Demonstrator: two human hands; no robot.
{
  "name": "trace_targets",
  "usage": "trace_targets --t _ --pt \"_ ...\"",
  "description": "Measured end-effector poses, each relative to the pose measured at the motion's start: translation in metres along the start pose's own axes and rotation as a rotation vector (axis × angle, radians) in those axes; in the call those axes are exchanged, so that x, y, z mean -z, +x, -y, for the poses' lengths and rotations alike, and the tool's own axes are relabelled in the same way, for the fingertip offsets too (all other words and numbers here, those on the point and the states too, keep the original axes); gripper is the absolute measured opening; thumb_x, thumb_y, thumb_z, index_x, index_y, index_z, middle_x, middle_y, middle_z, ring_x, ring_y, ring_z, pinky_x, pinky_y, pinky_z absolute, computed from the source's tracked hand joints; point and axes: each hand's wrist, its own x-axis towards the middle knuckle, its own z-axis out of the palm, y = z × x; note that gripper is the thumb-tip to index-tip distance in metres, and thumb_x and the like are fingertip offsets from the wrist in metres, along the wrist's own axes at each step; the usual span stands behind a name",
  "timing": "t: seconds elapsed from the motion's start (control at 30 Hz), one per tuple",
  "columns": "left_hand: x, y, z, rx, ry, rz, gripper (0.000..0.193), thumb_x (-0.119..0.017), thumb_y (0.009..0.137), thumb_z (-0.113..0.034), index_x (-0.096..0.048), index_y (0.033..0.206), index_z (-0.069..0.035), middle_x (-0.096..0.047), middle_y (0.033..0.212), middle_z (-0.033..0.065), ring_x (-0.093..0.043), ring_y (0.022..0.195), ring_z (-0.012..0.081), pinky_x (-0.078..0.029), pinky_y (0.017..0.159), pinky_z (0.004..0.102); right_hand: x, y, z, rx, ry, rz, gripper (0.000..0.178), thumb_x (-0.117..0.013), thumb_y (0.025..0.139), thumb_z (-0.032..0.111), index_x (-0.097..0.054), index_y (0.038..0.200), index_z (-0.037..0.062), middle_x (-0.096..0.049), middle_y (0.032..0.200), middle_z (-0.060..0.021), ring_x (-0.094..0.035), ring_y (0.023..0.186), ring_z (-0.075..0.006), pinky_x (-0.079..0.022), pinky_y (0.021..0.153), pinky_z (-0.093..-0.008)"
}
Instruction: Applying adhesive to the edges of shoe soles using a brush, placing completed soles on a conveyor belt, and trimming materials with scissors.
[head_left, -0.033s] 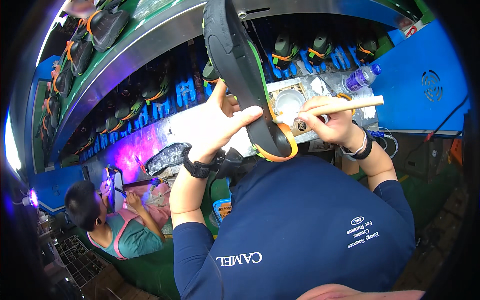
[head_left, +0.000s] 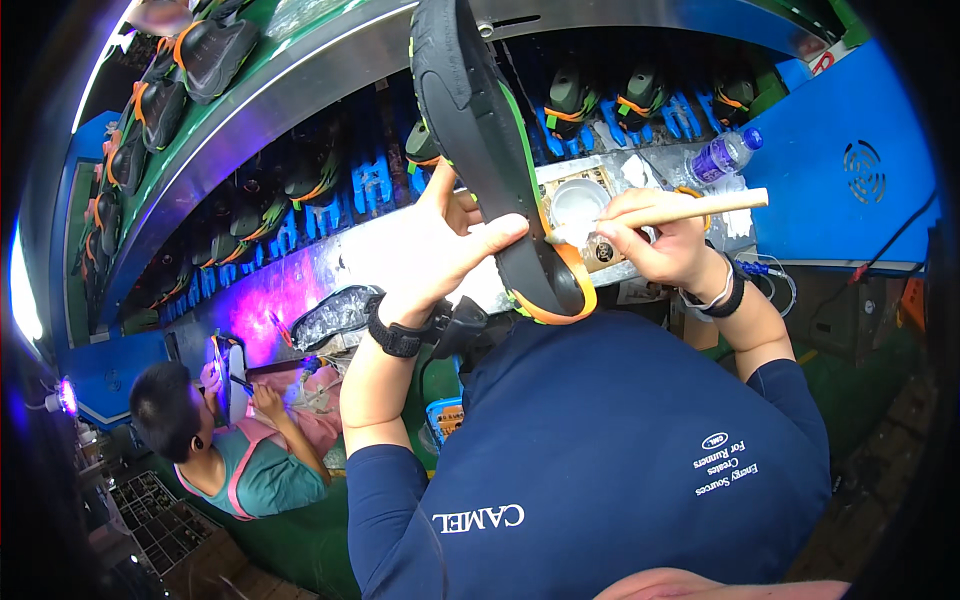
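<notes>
My left hand (head_left: 455, 225) is closed round a black shoe sole (head_left: 480, 130) with a green and orange edge. The sole stands tilted on end, its orange-rimmed end close to my body. Between the fingers of my right hand (head_left: 655, 240) is a brush (head_left: 690, 208) with a pale wooden handle. Its whitish tip meets, or nearly meets, the orange edge of the sole; contact is hard to tell. Just beyond the tip, a small white bowl (head_left: 580, 203) rests on a brown printed card (head_left: 603, 252).
A bottle with a purple label (head_left: 722, 157) lies by white tissue on the bench. Blue racks (head_left: 372, 182) carry several shoe parts behind it. At the left, a person (head_left: 250, 450) works on another sole. A plastic-covered sole (head_left: 335, 315) lies left of my forearm.
The sole and the brush have shifted only very slightly. Both hands keep their hold.
</notes>
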Motion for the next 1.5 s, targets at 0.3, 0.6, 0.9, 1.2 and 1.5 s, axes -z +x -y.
trace_targets --t 0.3,0.6,0.9,1.2,1.5 --pt "-0.004 -0.005 0.002 -0.035 0.044 0.003 0.074 -0.07 0.065 -0.009 -0.025 0.124 -0.008 -0.049 0.105 0.0124 -0.052 0.093 0.0211 -0.046 0.075 0.0315 -0.004 0.013 -0.004 0.151 0.016 -0.184 0.004 -0.059 0.071 -0.004 -0.059 0.075 -0.0046 -0.059 0.073 -0.0091 -0.052 0.057 -0.0083 -0.039 0.047 -0.0183" --pt "-0.009 -0.008 0.001 0.015 0.087 0.012 0.081 -0.071 0.064 -0.01 -0.021 0.128 -0.011 -0.048 0.108 0.0125 -0.052 0.093 0.0222 -0.049 0.073 0.0321 -0.003 0.027 -0.002 0.036 0.103 -0.307 0.005 -0.062 0.071 -0.001 -0.058 0.075 -0.0037 -0.057 0.071 -0.006 -0.05 0.054 -0.0056 -0.038 0.046 -0.0169" --pt "-0.009 -0.01 -0.001 0.017 0.056 0.025 0.082 -0.071 0.063 -0.011 -0.02 0.128 -0.01 -0.047 0.108 0.013 -0.052 0.092 0.0221 -0.049 0.072 0.0331 0.001 0.05 -0.002 0.111 0.071 -0.353 0.007 -0.06 0.073 -0.001 -0.057 0.08 -0.0028 -0.056 0.063 -0.0032 -0.049 0.054 -0.0041 -0.037 0.047 -0.0155" --pt "-0.007 -0.014 0.0 0.038 0.091 0.049 0.084 -0.071 0.064 -0.013 -0.018 0.129 -0.012 -0.051 0.104 0.013 -0.052 0.092 0.0209 -0.048 0.07 0.0304 0.005 0.075 0.003 0.26 0.03 -0.361 0.011 -0.057 0.076 0.0 -0.055 0.086 -0.0031 -0.057 0.07 -0.0056 -0.048 0.05 -0.0036 -0.036 0.043 -0.0141" --pt "-0.005 -0.015 -0.002 0.051 0.061 0.028 0.084 -0.07 0.065 -0.012 -0.017 0.13 -0.011 -0.05 0.106 0.0144 -0.053 0.093 0.0223 -0.047 0.073 0.0312 0.0 0.064 -0.006 0.317 -0.119 -0.268 0.005 -0.06 0.071 -0.004 -0.059 0.076 -0.0035 -0.058 0.079 -0.0113 -0.055 0.064 -0.0133 -0.044 0.055 -0.0211"
